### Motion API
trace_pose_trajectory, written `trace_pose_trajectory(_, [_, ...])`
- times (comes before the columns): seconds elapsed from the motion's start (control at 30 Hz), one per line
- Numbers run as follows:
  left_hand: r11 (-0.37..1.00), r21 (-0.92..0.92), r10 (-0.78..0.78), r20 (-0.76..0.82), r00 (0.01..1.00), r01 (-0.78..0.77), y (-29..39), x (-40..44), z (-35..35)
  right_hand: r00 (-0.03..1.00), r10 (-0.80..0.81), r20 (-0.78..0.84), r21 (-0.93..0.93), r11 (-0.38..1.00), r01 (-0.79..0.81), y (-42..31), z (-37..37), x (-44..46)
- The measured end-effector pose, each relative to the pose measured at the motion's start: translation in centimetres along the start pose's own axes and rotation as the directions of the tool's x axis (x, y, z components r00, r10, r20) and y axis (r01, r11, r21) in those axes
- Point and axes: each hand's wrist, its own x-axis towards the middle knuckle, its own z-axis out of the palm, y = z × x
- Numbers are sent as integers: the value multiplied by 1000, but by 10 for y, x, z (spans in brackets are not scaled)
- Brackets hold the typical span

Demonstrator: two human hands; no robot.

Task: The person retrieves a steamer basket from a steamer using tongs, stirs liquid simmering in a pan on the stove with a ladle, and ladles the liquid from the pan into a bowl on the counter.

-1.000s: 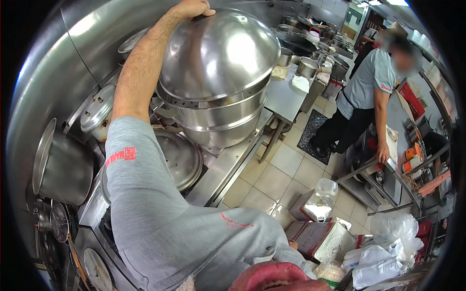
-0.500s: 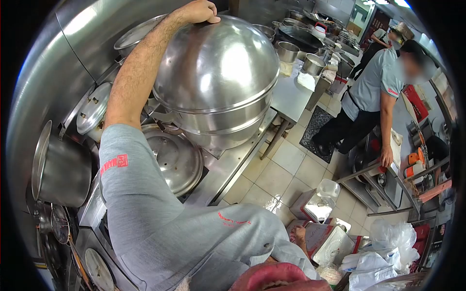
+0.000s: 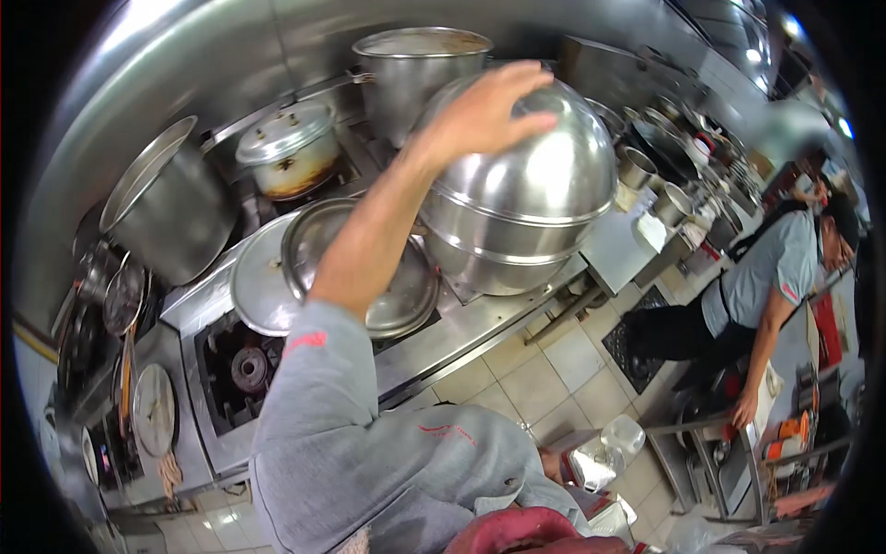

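My left hand point(image 3: 494, 109) reaches over the top of a large domed steel lid point(image 3: 568, 152), fingers stretched and thumb apart, slightly blurred. I cannot tell whether the palm touches the metal. Below the lid sits a steel steamer pot point(image 3: 503, 242) on the stove edge. Flat round lids point(image 3: 263, 277) lie under my left forearm, beside the steamer. Of my right hand point(image 3: 552, 464) only a bit of skin shows past my grey shirt, low near a shiny metal tin point(image 3: 592, 464); its fingers are hidden.
Behind stand a tall stockpot point(image 3: 420, 78), a scorched pot with a lid point(image 3: 293, 152) and a big tilted pot point(image 3: 175, 208). A bare burner point(image 3: 249, 369) is at left. A co-worker point(image 3: 761, 286) leans on a counter at right, across the tiled floor point(image 3: 563, 369).
My view has swung left, showing more of the stove. The fingers of my left hand, curled at the top of the domed lid before, are now stretched out.
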Motion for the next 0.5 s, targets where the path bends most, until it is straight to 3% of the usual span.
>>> trace_pose_trajectory(0.07, [960,-254,-127,-30,991,116,48,-61,-26,980,-139,141,79,989,128,-70,6,3])
trace_pose_trajectory(0.1, [919,-295,-259,49,965,262,71,-93,-41,954,-207,218,157,972,175,-108,10,2])
trace_pose_trajectory(0.2, [813,-238,-529,81,845,531,105,-191,-58,769,-518,374,56,841,538,-263,50,-75])
trace_pose_trajectory(0.27, [707,-132,-696,47,717,695,128,-263,-59,497,-697,517,170,652,739,-338,68,-148])
trace_pose_trajectory(0.3, [572,-178,-802,78,591,800,144,-294,-63,267,-780,566,208,448,869,-369,75,-186])
trace_pose_trajectory(0.33, [540,-163,-832,41,553,825,155,-332,-61,23,-802,596,264,222,939,-393,80,-223])
trace_pose_trajectory(0.37, [511,-55,-858,36,513,858,174,-357,-66,-120,-783,611,332,116,936,-407,81,-259])
trace_pose_trajectory(0.47, [218,-166,-974,23,225,962,220,-452,-57,-590,-620,517,584,-249,773,-433,92,-333])
trace_pose_trajectory(0.5, [124,-230,-990,43,137,965,233,-486,-51,-629,-577,521,646,-215,732,-433,96,-350])
